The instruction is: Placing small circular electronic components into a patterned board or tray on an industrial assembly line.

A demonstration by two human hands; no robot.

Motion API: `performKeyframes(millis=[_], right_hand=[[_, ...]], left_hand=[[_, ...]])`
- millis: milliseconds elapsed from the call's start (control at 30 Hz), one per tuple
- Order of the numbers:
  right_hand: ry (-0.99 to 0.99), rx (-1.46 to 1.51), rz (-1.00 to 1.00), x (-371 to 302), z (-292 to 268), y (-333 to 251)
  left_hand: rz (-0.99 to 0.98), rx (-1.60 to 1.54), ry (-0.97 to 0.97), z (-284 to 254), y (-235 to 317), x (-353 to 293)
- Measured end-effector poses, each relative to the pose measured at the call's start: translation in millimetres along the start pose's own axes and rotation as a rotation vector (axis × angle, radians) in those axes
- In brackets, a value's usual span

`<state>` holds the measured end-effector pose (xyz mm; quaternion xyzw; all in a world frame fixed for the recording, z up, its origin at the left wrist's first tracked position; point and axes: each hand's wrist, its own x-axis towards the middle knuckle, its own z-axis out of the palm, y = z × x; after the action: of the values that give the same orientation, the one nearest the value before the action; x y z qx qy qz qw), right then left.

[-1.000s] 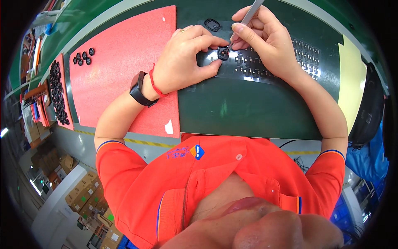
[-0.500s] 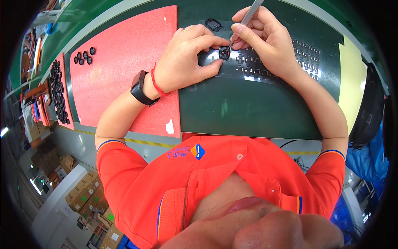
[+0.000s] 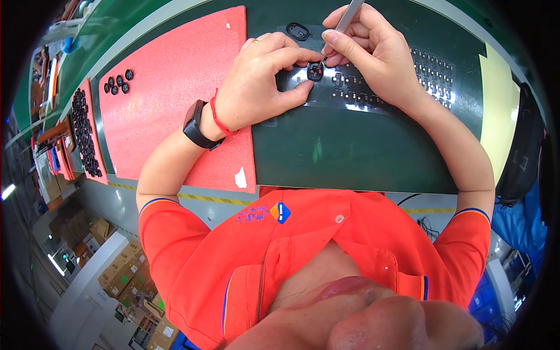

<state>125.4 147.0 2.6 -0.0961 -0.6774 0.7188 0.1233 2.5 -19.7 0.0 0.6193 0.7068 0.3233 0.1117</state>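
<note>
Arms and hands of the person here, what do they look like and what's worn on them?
Both arms have short orange-red sleeves edged with blue and orange trim, leaving the forearms bare. The left hand has a gold-coloured ring; its wrist wears a red cord bracelet and a black watch-like band. The right hand and wrist show nothing worn.

We see a dark green table (image 3: 361, 154) spanning the upper half of the frame. Over its left part we have a large pink foam sheet (image 3: 175, 128), with five round black pieces (image 3: 119, 81) near its left edge. At far left, a narrow pink strip (image 3: 98, 140) bears many small black parts (image 3: 86, 134). At upper centre lies a clear plastic sheet (image 3: 324, 100) with rows of tiny parts (image 3: 434, 71); near its upper left is an oval black cover (image 3: 298, 31). Yellow paper (image 3: 496, 111) covers the right end.
</note>
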Motion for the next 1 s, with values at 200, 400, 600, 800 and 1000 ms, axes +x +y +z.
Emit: performKeyframes(millis=[200,400,600,800,1000], right_hand=[[0.013,-0.053,-0.011,-0.3,0.4,-3.0],[0.005,-0.060,-0.003,-2.0,-0.8,-2.5],[0.012,-0.093,-0.023,-1.5,0.1,-4.2],[0.020,-0.104,-0.027,-1.9,0.7,-4.5],[0.011,-0.110,-0.034,-2.5,-0.5,-2.6]], left_hand=[[0.000,-0.010,-0.003,0.3,-0.7,0.3],[0.009,-0.006,0.000,0.0,0.6,1.3],[-0.001,-0.014,-0.006,-0.7,0.8,1.3],[-0.004,-0.014,-0.010,-0.3,-0.4,0.6],[0.003,-0.009,-0.008,-0.4,0.0,1.1]])
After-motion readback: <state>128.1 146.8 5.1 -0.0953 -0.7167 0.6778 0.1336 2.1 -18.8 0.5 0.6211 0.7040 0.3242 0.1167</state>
